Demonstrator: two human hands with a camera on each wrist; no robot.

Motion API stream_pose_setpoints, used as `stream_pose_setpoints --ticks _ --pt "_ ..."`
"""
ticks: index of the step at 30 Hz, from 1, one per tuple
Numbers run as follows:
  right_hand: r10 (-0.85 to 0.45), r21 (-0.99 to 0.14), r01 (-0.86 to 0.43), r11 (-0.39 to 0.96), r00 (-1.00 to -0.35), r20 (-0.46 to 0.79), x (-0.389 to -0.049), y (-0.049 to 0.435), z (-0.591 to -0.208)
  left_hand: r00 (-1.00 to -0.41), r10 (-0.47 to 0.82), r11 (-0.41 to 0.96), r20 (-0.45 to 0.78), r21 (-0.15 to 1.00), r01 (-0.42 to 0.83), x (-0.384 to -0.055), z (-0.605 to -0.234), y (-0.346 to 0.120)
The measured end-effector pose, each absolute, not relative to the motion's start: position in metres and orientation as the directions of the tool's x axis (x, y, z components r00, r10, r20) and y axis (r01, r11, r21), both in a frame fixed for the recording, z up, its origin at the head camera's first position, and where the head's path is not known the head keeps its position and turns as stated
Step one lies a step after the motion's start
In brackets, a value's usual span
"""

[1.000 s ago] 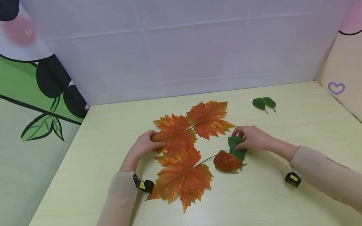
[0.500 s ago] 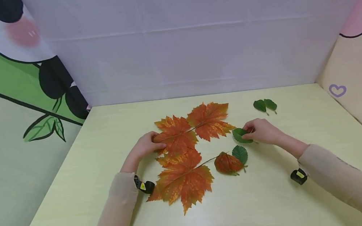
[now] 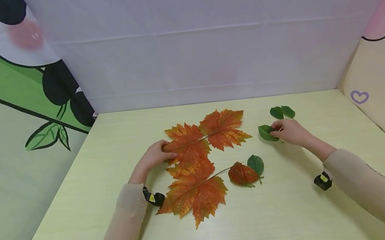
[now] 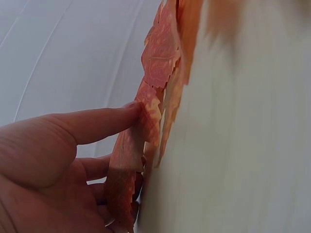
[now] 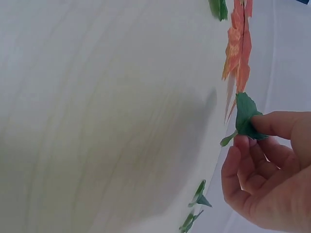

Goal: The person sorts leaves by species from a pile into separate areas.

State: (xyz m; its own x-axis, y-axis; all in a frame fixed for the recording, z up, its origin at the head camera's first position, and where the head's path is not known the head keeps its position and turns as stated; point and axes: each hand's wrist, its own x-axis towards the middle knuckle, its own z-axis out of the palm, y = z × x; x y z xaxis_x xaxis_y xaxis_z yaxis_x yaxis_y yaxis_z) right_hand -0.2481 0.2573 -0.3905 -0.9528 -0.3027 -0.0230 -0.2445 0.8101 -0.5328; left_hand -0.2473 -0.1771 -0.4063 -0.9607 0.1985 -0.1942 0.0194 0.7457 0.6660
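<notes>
My left hand [image 3: 151, 158] pinches the left edge of an orange maple leaf [image 3: 187, 145], thumb on top and fingers underneath, as the left wrist view shows. A second maple leaf [image 3: 222, 128] lies at its upper right, and a third maple leaf [image 3: 197, 191] spreads below it. Between thumb and fingertips my right hand [image 3: 292, 131] holds a small green leaf [image 3: 266, 133] by its stem end, above the table. In the right wrist view this green leaf [image 5: 246, 116] hangs clear of the tabletop. Just behind the right hand lie two small green leaves [image 3: 276, 112].
Near the middle right of the pale wooden table [image 3: 291, 211] lie a folded reddish-brown leaf [image 3: 242, 174] and another green leaf [image 3: 255, 164], side by side. A light cloth wall [image 3: 208, 64] rises at the table's back edge, with printed panels on both sides.
My right hand has lifted one green leaf off the other beside the reddish-brown leaf and carried it right and back, toward the two green leaves. The left hand has stayed put.
</notes>
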Motion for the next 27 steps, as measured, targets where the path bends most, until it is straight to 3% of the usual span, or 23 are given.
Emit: stream_pose_setpoints --ticks 27 --pt "-0.09 -0.563 -0.055 0.824 -0.995 -0.035 -0.277 0.318 -0.398 -0.963 0.198 0.738 -0.183 0.675 0.024 -0.245 -0.406 -0.176"
